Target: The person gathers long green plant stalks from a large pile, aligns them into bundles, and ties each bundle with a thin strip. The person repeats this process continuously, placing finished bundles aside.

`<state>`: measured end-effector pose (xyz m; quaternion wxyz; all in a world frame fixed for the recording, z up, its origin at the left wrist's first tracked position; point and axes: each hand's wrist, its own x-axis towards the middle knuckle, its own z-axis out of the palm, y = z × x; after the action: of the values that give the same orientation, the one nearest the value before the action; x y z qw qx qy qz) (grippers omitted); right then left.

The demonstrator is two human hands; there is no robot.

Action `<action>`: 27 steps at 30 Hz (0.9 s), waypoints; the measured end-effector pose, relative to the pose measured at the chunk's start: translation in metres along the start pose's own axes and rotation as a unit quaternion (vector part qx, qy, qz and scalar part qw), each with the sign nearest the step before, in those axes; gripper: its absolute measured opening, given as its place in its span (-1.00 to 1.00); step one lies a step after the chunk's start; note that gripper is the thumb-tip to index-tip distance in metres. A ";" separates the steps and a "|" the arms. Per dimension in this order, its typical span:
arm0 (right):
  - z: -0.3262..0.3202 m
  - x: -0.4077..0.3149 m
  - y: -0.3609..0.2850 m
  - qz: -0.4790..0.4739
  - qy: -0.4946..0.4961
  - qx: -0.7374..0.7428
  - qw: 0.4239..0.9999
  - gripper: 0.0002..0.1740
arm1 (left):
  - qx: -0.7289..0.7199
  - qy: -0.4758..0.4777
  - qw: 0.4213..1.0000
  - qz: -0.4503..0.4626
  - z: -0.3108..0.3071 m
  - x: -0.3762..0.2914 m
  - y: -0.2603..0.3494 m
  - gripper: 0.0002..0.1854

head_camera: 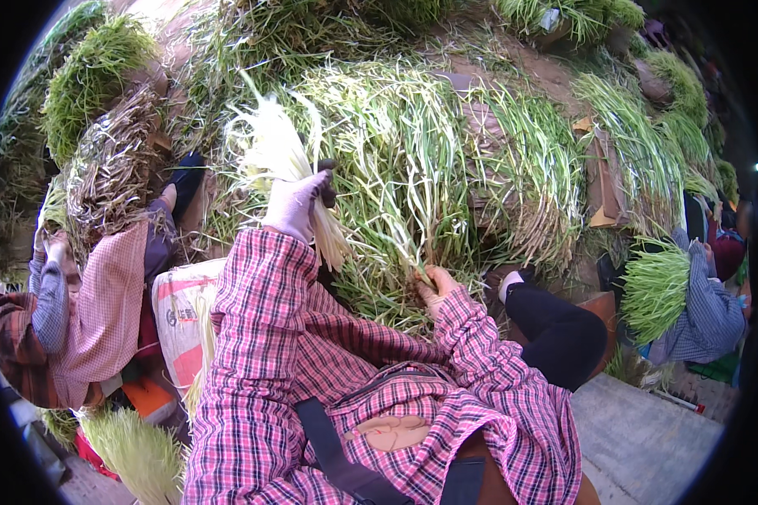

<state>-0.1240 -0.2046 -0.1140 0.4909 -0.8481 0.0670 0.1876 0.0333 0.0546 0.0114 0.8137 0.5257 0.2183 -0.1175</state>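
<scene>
My left hand (295, 201), in a pale glove with dark fingertips, grips a bunch of pale chive-like stalks (278, 142). The lower ends of that bunch stick out below the fist, and its upper part is washed out by bright light. Lower and to the right, my bare right hand (441, 289) pinches a few thin green stalks (405, 252) near their brownish root ends. Beyond both hands spreads a thick heap of long green stalks (385, 126), with the pinched ones lying against its near side.
A white and red sack (177, 328) stands at my left, near upright pale greens (132, 448). One person (101, 315) sits on the left; another (710, 303) on the right holds greens. Cardboard (606, 170) lies between heaps. A grey slab (644, 429) is at lower right.
</scene>
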 end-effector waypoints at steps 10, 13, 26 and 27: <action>0.005 0.021 -0.026 0.291 0.039 0.359 0.886 -0.52 | -0.030 -0.073 0.996 -0.046 -0.004 0.000 -0.003 -0.61; 0.017 0.019 -0.036 0.218 -0.118 -0.155 0.956 -0.42 | -0.042 -0.077 0.992 -0.087 -0.005 -0.001 -0.005 -0.63; -0.021 0.066 -0.056 0.152 -0.080 -0.222 0.960 -0.51 | -0.042 -0.098 0.994 -0.002 0.014 -0.015 -0.006 -0.38; -0.016 0.076 -0.052 0.192 -0.117 -0.252 0.941 -0.50 | -0.039 -0.111 0.993 -0.024 0.017 -0.017 -0.008 -0.35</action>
<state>-0.0345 -0.1866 -0.0941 0.2199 -0.8873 0.1207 0.3871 0.0193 0.0353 0.0193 0.8498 0.4719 0.1437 -0.1857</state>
